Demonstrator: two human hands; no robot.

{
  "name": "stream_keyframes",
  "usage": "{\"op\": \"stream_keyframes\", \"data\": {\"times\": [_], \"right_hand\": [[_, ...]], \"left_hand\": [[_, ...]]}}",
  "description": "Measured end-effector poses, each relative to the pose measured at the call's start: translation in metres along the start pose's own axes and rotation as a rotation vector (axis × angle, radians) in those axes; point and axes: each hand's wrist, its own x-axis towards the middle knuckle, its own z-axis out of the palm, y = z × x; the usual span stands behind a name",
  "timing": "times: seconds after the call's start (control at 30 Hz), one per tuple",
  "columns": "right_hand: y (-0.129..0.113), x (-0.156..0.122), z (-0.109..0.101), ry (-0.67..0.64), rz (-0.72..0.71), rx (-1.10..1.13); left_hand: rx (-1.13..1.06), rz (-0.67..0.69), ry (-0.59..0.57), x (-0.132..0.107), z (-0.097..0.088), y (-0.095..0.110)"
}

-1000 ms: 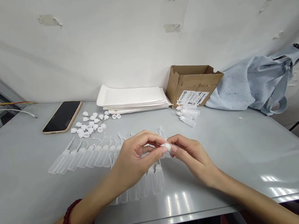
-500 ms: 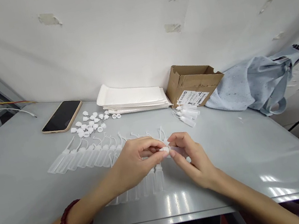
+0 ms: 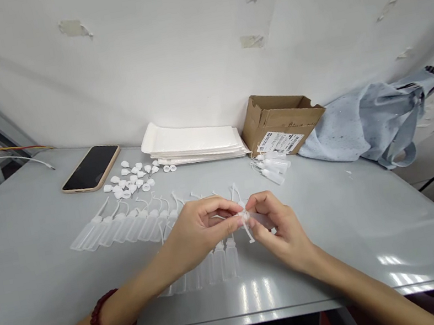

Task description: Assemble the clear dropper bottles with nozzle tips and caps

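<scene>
My left hand [image 3: 200,233] and my right hand [image 3: 281,227] meet above the grey table [image 3: 32,284], both pinched on one small clear plastic bottle [image 3: 252,219] with a white tip and a thin strap hanging below it. Just under my hands lies a near row of the same clear bottles [image 3: 214,266]. A longer row of clear bottles [image 3: 127,227] with curved straps lies to the left. A pile of small white caps [image 3: 131,180] sits beyond that row.
A phone [image 3: 91,168] lies face up at the back left. A stack of white padded envelopes [image 3: 192,143] and an open cardboard box [image 3: 281,123] stand against the wall, with a few bottles [image 3: 271,167] before the box. A blue-grey bag [image 3: 377,117] lies at the right.
My hands have stayed together and shifted slightly down. The bottle's white strap now hangs loose below my fingers where a white cap end showed before.
</scene>
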Motion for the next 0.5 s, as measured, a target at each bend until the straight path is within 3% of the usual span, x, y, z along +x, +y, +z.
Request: {"op": "stream_keyframes", "data": {"times": [0.1,0.2,0.27,0.4,0.5], "right_hand": [[0.000,-0.001,0.001,0.029,-0.086,-0.084],[0.002,-0.002,0.001,0.046,-0.101,-0.123],[0.002,-0.002,0.000,0.024,-0.037,-0.077],[0.003,0.000,-0.004,-0.041,0.115,0.145],[0.001,0.005,-0.008,-0.116,0.262,0.349]], "left_hand": [[-0.050,-0.150,-0.052,0.001,-0.002,0.000],[-0.020,-0.129,-0.084,0.000,-0.003,-0.001],[0.084,0.012,-0.065,-0.002,-0.002,-0.001],[0.411,0.428,-0.007,-0.004,-0.001,-0.006],[0.516,0.563,-0.012,-0.005,-0.001,-0.012]]}}
